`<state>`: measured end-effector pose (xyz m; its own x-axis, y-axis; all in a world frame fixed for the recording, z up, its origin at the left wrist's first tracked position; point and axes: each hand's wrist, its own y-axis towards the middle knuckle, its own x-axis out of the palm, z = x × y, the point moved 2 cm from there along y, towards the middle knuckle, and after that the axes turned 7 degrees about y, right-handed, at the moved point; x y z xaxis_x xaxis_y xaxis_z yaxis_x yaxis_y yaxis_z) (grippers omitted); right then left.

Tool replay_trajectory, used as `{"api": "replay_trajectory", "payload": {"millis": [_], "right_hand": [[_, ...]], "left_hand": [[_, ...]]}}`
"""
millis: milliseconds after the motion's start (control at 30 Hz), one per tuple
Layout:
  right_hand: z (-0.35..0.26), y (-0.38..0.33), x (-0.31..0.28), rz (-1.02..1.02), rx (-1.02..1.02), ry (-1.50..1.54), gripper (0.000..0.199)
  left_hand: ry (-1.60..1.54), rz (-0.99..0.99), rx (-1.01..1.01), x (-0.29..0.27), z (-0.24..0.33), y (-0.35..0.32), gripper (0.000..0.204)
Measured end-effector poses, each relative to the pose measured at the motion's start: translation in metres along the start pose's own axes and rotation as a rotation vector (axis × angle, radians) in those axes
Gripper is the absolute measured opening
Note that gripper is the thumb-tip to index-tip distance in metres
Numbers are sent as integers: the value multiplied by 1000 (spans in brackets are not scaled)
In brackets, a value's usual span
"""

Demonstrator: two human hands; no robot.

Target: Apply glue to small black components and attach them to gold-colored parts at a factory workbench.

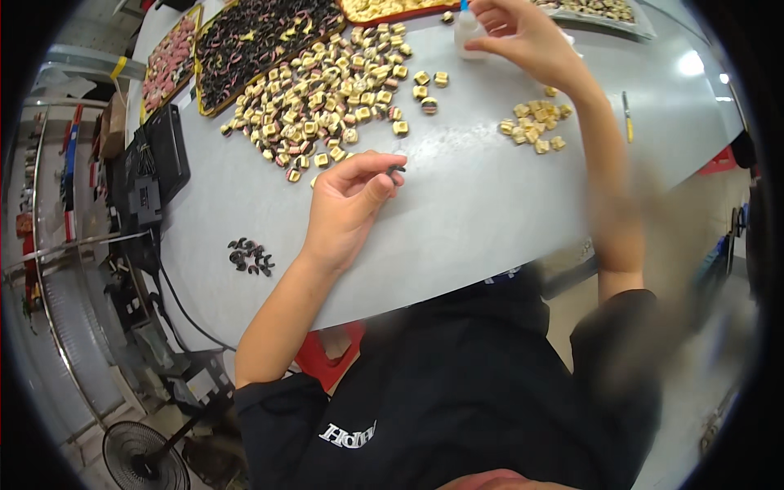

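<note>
Between the thumb and fingertips of my left hand point(343, 204) is a small black curved piece point(396, 171), held above the table. My right hand point(529, 41) reaches to the far side, its thumb and fingers at a small translucent bottle point(465, 37) with a blue tip. The fingers' far ends are partly cut off by the picture's upper edge. Left of my left forearm lies a little heap of black curved pieces point(251, 256). A wide spread of small cream-and-black block pieces point(327, 98) covers the table beyond my left hand.
Pale yellow cubes point(535, 122) lie beside my right forearm, with a thin yellow-handled tool point(627, 118) farther right. Trays of black pieces point(253, 41), pink pieces point(170, 65) and yellow pieces point(392, 8) line the far side. A black box and cables point(167, 155) stand at the left edge.
</note>
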<state>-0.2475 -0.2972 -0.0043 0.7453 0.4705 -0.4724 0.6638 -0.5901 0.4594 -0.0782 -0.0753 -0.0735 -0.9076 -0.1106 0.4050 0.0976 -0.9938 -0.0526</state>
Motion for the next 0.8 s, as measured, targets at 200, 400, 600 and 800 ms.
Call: {"api": "replay_trajectory", "payload": {"millis": [200,400,600,800], "right_hand": [[34,-9,-22,-133,287,-239,28],[4,-20,-50,-442,804,-535,26],[15,-38,-51,-414,588,-585,24],[-14,-48,-34,-95,294,83,10]], "left_hand": [[-19,15,-48,-1,-2,1,30],[-23,8,-60,1,0,0,30],[-7,10,-55,2,-1,1,28],[59,23,-5,7,4,1,23]]}}
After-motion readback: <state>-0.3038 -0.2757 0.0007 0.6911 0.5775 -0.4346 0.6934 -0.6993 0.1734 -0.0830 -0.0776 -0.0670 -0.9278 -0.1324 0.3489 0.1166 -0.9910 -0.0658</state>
